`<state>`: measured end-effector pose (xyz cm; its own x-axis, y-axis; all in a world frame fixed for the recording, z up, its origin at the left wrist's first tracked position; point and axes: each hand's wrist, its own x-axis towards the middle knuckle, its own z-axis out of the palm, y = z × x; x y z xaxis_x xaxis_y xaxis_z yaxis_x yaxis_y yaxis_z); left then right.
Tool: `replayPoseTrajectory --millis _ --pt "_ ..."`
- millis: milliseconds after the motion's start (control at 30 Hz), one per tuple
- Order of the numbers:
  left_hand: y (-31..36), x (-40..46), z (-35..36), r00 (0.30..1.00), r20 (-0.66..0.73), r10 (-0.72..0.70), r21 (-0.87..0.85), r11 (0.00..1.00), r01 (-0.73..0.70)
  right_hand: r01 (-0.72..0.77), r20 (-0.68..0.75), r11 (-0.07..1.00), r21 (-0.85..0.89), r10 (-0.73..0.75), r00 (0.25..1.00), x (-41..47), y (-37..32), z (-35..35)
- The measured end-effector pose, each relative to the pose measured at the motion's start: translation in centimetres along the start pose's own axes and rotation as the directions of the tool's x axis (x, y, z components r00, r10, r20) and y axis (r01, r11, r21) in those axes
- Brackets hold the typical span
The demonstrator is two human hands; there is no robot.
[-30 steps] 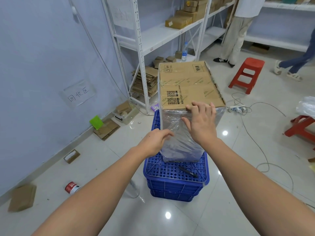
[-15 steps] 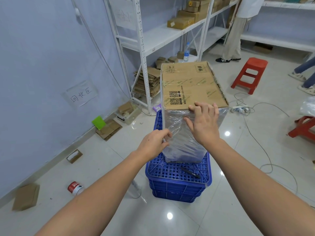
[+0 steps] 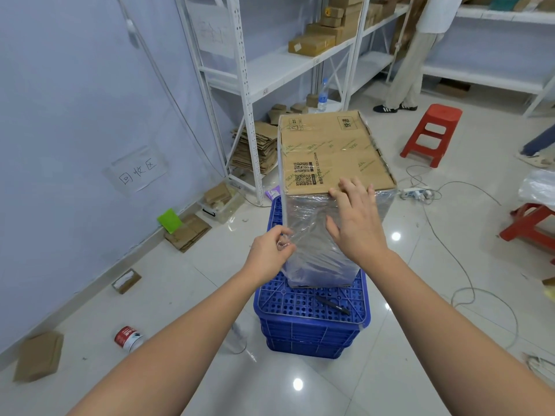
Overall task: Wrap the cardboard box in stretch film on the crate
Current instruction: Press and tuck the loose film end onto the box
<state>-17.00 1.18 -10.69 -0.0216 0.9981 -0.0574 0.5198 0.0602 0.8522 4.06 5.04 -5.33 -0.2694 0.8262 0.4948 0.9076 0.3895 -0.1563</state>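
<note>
Evidently, from the head view, the cardboard box (image 3: 330, 151) stood upright on the blue crate (image 3: 309, 319) so film could circle it. The right hand (image 3: 357, 223) lay flat, fingers spread, steadying its near face at twelve o'clock; the left hand (image 3: 270, 253) apparently pinched stretch film (image 3: 309, 235) at three o'clock.

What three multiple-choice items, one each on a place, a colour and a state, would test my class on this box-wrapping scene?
1. Where does the cardboard box stand?
A. on the blue crate
B. on a shelf
C. on the floor

2. What colour is the stool beyond the box?
A. green
B. red
C. white

3. What is the left hand doing?
A. hanging idle
B. holding a pen
C. pinching the stretch film

Answers: 1 A, its base rests on the crate's grid top; 2 B, it is plainly red; 3 C, film bunches between its fingertips.
</note>
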Motion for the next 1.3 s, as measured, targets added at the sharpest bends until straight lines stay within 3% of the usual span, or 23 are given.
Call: replayPoseTrajectory --millis 100,133,200,267,367,433,733,1033,1300 --pt "0.0 -0.4 0.4 1.0 -0.005 0.02 -0.054 0.998 -0.02 0.024 -0.122 0.994 0.11 -0.01 0.992 -2.0 -1.2 -0.5" --pt "0.0 -0.6 0.5 0.999 -0.006 0.04 -0.043 0.998 -0.04 -0.006 -0.079 0.986 0.165 0.019 0.997 -2.6 -1.7 -0.5" --pt "-0.1 -1.1 0.7 0.995 0.006 0.095 -0.025 0.995 -0.095 -0.146 0.145 0.956 0.255 0.111 0.983 -3.4 -2.6 -0.3" --pt "-0.1 -1.6 1.0 0.988 0.035 0.149 0.0 0.989 -0.149 -0.197 0.312 0.937 0.289 0.102 0.945 -4.1 -3.1 0.2" --pt "-0.2 -2.2 1.3 0.969 0.082 0.231 0.055 0.97 -0.236 -0.112 0.433 0.949 0.296 -0.028 0.901 -5.0 -3.7 0.3" --pt "-0.5 -2.5 1.3 0.963 0.113 0.245 0.043 0.967 -0.251 -0.124 0.413 0.943 0.308 -0.015 0.91 -5.4 -3.6 0.5" --pt "-0.1 -3.2 1.0 0.988 0.139 0.062 -0.119 0.992 -0.046 -0.452 0.407 0.738 0.502 0.259 0.876 -6.5 -3.5 -0.1" --pt "-0.1 -2.9 1.6 0.935 0.323 -0.149 -0.133 0.971 0.2 -0.483 0.398 0.713 0.508 0.303 0.866 -6.7 -3.2 -0.5" --pt "-0.6 -2.7 1.9 0.91 0.359 -0.207 -0.094 0.962 0.256 -0.478 0.412 0.724 0.497 0.288 0.864 -6.6 -2.8 -0.6"
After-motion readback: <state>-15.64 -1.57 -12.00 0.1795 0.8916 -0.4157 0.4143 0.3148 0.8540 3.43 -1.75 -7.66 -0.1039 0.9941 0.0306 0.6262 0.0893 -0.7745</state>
